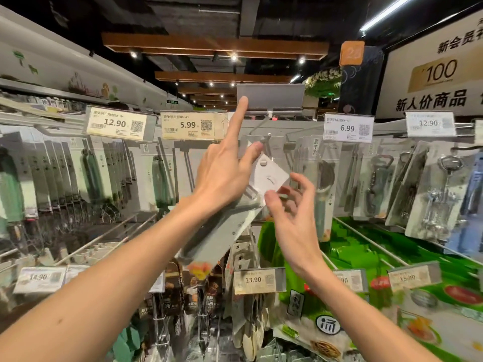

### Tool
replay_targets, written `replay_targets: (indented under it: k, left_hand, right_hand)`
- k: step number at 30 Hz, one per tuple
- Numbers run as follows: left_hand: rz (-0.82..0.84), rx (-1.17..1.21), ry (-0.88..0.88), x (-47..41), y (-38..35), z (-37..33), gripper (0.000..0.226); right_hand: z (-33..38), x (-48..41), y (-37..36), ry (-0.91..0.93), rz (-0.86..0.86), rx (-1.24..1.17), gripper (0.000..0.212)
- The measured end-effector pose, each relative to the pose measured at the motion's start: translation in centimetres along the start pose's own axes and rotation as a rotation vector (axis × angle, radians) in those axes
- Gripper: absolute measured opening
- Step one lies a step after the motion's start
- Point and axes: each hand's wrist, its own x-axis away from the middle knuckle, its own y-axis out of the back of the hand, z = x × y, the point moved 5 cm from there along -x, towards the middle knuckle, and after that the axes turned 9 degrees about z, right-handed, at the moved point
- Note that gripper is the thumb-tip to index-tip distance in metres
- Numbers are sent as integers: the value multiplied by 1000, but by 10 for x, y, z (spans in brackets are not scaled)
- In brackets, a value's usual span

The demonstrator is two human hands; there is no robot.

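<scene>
The carded peeler pack (pixel 230 226) hangs in mid-air before the pegboard, tilted, its hang hole (pixel 264 162) towards 1 o'clock and its foot towards 7 o'clock, just below the bare tip of the peg hook (pixel 267 139). The left hand (pixel 222 176) lies over the pack's middle, forefinger straight up at 12 o'clock and propping the flipped label holder (pixel 270 99), middle finger stretched to the hook; whether its hidden fingers clasp the pack cannot be told. The right hand (pixel 295 212), at 4 o'clock of the hole, pinches the card's edge between thumb and a fingertip, the other fingers loosely spread. The pack is probably light; the card looks stiff but bendable and the blister slick; best held by the card's edges near the hole, so it can be steered onto the hook.
</scene>
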Motion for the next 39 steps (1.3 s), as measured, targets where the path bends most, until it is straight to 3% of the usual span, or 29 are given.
replay_targets:
  k: [2,4,17,22,28,33,39]
  left_hand:
    - [-77,136,-34,-3,-6,-1,63]
    - [-143,189,-23,-5,-10,-1,57]
    - [-152,76,-5,-13,-18,-2,68]
    - [-37,68,-38,27,-39,23,79]
    - [81,153,127,12,-57,62,40]
    - [160,204,177,4,-63,68,68]
    - [261,98,167,8,-61,82,54]
  right_hand:
    - [0,-3,-9,-30,99,-71,65]
    - [1,-12,-8,-13,92,-69,73]
    - [3,-60,17,-53,61,40,67]
    - [-4,-54,24,-30,-18,224,48]
    - [-30,-73,12,-89,66,330,59]
    - [-48,-91,7,-166,72,381,66]
    - [-48,-85,14,-191,91,490,59]
